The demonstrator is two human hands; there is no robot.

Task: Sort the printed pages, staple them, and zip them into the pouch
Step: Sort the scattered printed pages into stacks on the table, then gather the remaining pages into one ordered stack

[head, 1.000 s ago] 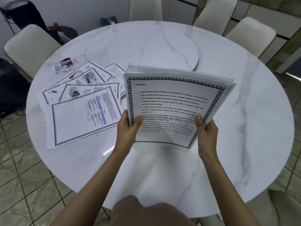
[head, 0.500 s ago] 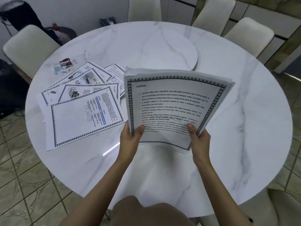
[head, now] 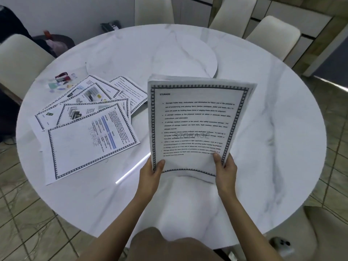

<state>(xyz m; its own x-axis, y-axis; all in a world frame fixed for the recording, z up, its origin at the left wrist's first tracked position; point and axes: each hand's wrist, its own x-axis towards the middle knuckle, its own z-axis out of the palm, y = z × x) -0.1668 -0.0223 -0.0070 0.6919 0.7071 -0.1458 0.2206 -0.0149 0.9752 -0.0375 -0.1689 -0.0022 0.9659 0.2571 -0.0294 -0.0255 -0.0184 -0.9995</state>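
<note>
both hands grip curved paper stack (head: pixel 195 125).

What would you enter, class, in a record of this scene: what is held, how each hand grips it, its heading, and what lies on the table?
Held: stack of printed pages, up over the table
Left grip: left hand holds its lower left corner, thumb on top
Right grip: right hand holds its lower right corner, thumb on top
Heading: STORAGE
On table: loose pages, fanned out left of the stack
Behind them: small red item, too blurred to name
</note>
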